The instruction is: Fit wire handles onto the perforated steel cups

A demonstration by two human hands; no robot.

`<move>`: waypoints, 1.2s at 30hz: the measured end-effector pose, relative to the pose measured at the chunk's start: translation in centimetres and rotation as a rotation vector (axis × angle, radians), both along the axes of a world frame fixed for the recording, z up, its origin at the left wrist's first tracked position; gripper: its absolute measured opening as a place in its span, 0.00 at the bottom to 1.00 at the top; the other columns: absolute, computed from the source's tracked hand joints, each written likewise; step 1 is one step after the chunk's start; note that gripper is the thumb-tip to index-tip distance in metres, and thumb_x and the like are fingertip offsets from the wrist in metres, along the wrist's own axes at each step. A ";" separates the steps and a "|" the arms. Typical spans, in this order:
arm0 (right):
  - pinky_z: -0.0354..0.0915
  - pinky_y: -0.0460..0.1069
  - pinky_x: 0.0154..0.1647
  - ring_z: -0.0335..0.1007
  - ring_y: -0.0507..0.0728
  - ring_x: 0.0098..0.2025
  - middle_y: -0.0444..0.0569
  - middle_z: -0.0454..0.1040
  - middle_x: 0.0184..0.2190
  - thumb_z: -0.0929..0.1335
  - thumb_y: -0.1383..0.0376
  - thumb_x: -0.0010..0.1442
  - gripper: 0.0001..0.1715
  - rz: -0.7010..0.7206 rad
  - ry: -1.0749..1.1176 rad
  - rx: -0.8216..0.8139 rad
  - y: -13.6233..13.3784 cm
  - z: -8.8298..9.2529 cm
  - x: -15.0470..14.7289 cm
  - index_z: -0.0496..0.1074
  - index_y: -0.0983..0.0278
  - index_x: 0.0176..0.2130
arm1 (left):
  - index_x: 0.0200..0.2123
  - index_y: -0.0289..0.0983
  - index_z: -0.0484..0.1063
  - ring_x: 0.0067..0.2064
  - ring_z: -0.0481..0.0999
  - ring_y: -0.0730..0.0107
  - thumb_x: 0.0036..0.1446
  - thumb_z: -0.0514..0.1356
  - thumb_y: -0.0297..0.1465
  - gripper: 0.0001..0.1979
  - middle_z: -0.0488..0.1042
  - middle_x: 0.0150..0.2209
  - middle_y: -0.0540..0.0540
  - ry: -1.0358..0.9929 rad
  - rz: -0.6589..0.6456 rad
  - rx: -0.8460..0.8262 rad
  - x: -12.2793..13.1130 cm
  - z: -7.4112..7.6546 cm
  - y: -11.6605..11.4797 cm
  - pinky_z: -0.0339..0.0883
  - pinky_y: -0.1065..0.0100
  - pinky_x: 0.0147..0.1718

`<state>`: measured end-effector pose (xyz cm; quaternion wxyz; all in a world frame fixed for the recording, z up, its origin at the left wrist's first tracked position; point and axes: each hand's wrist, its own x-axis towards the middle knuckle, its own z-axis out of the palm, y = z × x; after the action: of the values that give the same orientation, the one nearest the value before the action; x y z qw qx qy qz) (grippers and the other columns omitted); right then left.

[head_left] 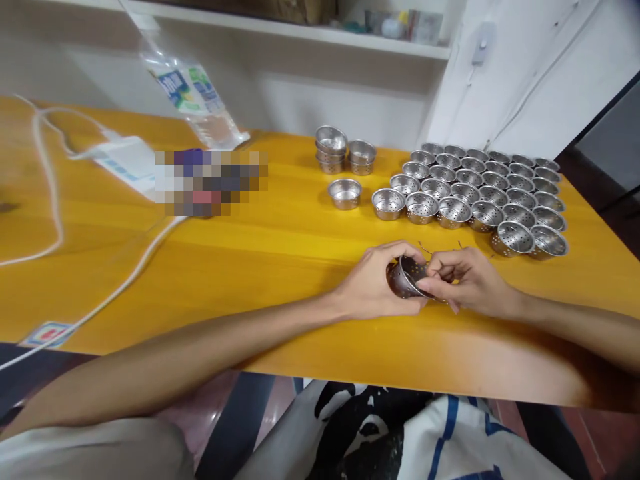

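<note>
Tilted on its side above the table, a small perforated metal cup (pixel 404 277) has its open mouth turned right. My left hand (pixel 375 280) wraps round its base and side, thumb and fingers closed on it. At the mouth, my right hand (pixel 463 283) has curled fingers, with the thumb against the rim; whether the fingertips also pinch something small is hidden. Thin dark wire-like bits (pixel 424 248) show just behind the two hands. Nearest beyond them stands a single upright cup (pixel 345 193) of the same kind.
Close rows of perforated cups (pixel 470 193) fill the back right. Two short stacks of cups (pixel 331 150) stand to their left. A clear plastic bottle (pixel 193 100), a white power strip (pixel 127 163) with cables and a blurred-out patch (pixel 210 180) occupy the left. A shelf (pixel 300 30) runs behind.
</note>
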<state>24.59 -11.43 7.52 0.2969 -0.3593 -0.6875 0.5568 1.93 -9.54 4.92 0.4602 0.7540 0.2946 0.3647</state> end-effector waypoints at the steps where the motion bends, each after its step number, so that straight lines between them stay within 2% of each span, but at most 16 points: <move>1: 0.59 0.39 0.15 0.62 0.45 0.16 0.37 0.71 0.20 0.83 0.54 0.62 0.23 0.002 0.000 0.001 0.0 0.0 0.0 0.74 0.64 0.30 | 0.48 0.37 0.79 0.48 0.83 0.56 0.47 0.75 0.33 0.23 0.84 0.48 0.43 -0.003 0.000 0.005 0.0 0.0 0.0 0.74 0.55 0.53; 5: 0.63 0.40 0.17 0.64 0.45 0.18 0.39 0.73 0.22 0.82 0.53 0.63 0.22 -0.001 0.010 0.004 -0.1 0.2 0.1 0.76 0.64 0.32 | 0.48 0.37 0.79 0.49 0.84 0.56 0.48 0.76 0.33 0.23 0.84 0.48 0.42 -0.002 0.009 0.044 0.0 -0.1 0.0 0.75 0.54 0.53; 9: 0.67 0.42 0.23 0.68 0.46 0.22 0.41 0.74 0.26 0.81 0.53 0.66 0.18 -0.024 0.031 0.065 0.4 0.6 0.4 0.80 0.64 0.36 | 0.50 0.37 0.78 0.50 0.84 0.56 0.52 0.76 0.33 0.22 0.83 0.50 0.41 -0.013 0.089 0.180 -0.2 0.1 0.0 0.77 0.52 0.54; 11: 0.69 0.43 0.26 0.69 0.47 0.26 0.41 0.74 0.32 0.82 0.55 0.63 0.16 -0.125 0.069 0.147 0.8 0.7 0.6 0.81 0.62 0.43 | 0.51 0.38 0.77 0.53 0.84 0.55 0.55 0.77 0.34 0.22 0.82 0.52 0.40 -0.016 0.159 0.316 -0.5 0.1 0.3 0.77 0.51 0.56; 13: 0.70 0.43 0.25 0.71 0.48 0.31 0.42 0.73 0.41 0.85 0.58 0.58 0.26 -0.182 0.097 0.148 1.2 0.5 0.7 0.78 0.58 0.51 | 0.53 0.39 0.77 0.57 0.82 0.53 0.59 0.77 0.34 0.22 0.81 0.55 0.39 0.006 0.193 0.511 -0.9 0.0 0.5 0.77 0.49 0.58; 15: 0.72 0.44 0.22 0.74 0.50 0.33 0.43 0.72 0.46 0.86 0.59 0.54 0.36 -0.147 0.097 0.050 1.3 0.0 0.7 0.72 0.55 0.56 | 0.58 0.39 0.75 0.59 0.81 0.52 0.62 0.77 0.34 0.25 0.80 0.58 0.37 0.037 0.166 0.718 -1.2 -0.3 0.7 0.77 0.47 0.59; 17: 0.75 0.46 0.21 0.77 0.51 0.33 0.45 0.74 0.49 0.85 0.58 0.55 0.37 -0.096 0.075 -0.036 1.3 -0.6 0.7 0.69 0.56 0.55 | 0.63 0.39 0.72 0.59 0.81 0.51 0.65 0.76 0.35 0.27 0.78 0.60 0.34 0.065 0.096 0.870 -1.3 -0.7 0.7 0.78 0.47 0.58; 19: 0.77 0.48 0.24 0.78 0.53 0.31 0.45 0.78 0.44 0.84 0.57 0.57 0.31 -0.078 0.015 -0.040 1.5 -0.8 0.8 0.71 0.59 0.51 | 0.69 0.38 0.68 0.61 0.81 0.48 0.67 0.75 0.36 0.32 0.77 0.63 0.30 0.103 0.041 0.937 -1.2 -1.0 0.5 0.78 0.46 0.59; 22: 0.77 0.50 0.31 0.79 0.54 0.30 0.46 0.82 0.35 0.80 0.55 0.63 0.18 -0.137 -0.107 0.137 2.6 0.3 1.6 0.77 0.62 0.45 | 0.79 0.39 0.55 0.72 0.73 0.43 0.70 0.72 0.39 0.43 0.69 0.71 0.26 0.117 0.062 0.874 -1.2 -0.8 0.4 0.74 0.42 0.67; 24: 0.78 0.52 0.38 0.81 0.57 0.36 0.50 0.85 0.37 0.77 0.55 0.65 0.14 -0.257 -0.158 0.348 3.8 2.0 2.8 0.82 0.63 0.43 | 0.80 0.39 0.51 0.75 0.68 0.43 0.73 0.69 0.40 0.43 0.64 0.74 0.26 0.127 0.085 0.797 -1.4 -0.3 0.5 0.71 0.40 0.71; 26: 0.77 0.54 0.43 0.81 0.58 0.39 0.51 0.86 0.39 0.76 0.56 0.66 0.13 -0.376 -0.232 0.520 5.1 4.0 4.4 0.84 0.63 0.42 | 0.77 0.39 0.57 0.74 0.69 0.43 0.75 0.65 0.39 0.34 0.67 0.71 0.29 0.209 0.057 0.762 -1.5 0.3 0.9 0.70 0.38 0.72; 28: 0.73 0.54 0.42 0.79 0.58 0.37 0.50 0.86 0.36 0.76 0.57 0.66 0.11 -0.418 -0.379 0.600 6.1 5.8 6.2 0.86 0.62 0.40 | 0.72 0.38 0.65 0.73 0.70 0.42 0.77 0.62 0.41 0.26 0.71 0.68 0.31 0.341 -0.040 0.773 -0.9 0.6 1.4 0.69 0.36 0.72; 30: 0.70 0.55 0.40 0.77 0.58 0.35 0.49 0.85 0.33 0.76 0.57 0.67 0.10 -0.382 -0.557 0.639 6.8 7.0 7.7 0.86 0.61 0.39 | 0.70 0.35 0.68 0.75 0.67 0.37 0.78 0.60 0.45 0.27 0.69 0.71 0.27 0.457 -0.189 0.793 0.7 0.6 2.0 0.69 0.34 0.72; 32: 0.68 0.55 0.41 0.77 0.58 0.35 0.48 0.85 0.33 0.75 0.57 0.69 0.10 -0.302 -0.737 0.676 7.3 7.5 8.8 0.87 0.59 0.39 | 0.72 0.31 0.67 0.78 0.63 0.32 0.78 0.58 0.50 0.33 0.64 0.75 0.23 0.539 -0.332 0.800 3.5 0.2 2.9 0.66 0.32 0.73; 34: 0.67 0.55 0.43 0.78 0.59 0.37 0.48 0.86 0.35 0.73 0.58 0.70 0.11 -0.217 -0.907 0.716 7.7 7.4 9.5 0.87 0.58 0.41 | 0.75 0.28 0.64 0.79 0.61 0.30 0.77 0.58 0.52 0.38 0.62 0.77 0.22 0.587 -0.391 0.776 6.4 -0.4 3.9 0.63 0.33 0.75; 36: 0.65 0.54 0.42 0.79 0.60 0.38 0.49 0.87 0.37 0.72 0.59 0.71 0.12 -0.168 -1.040 0.742 8.2 6.9 9.9 0.87 0.59 0.43 | 0.76 0.28 0.62 0.80 0.60 0.32 0.77 0.59 0.52 0.39 0.63 0.77 0.24 0.617 -0.405 0.718 8.6 -1.0 4.8 0.58 0.35 0.77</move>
<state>34.45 -3.20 14.47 0.0720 -0.5083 -0.8581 0.0102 10.50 -4.78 3.96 0.1251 0.9789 0.1210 0.1071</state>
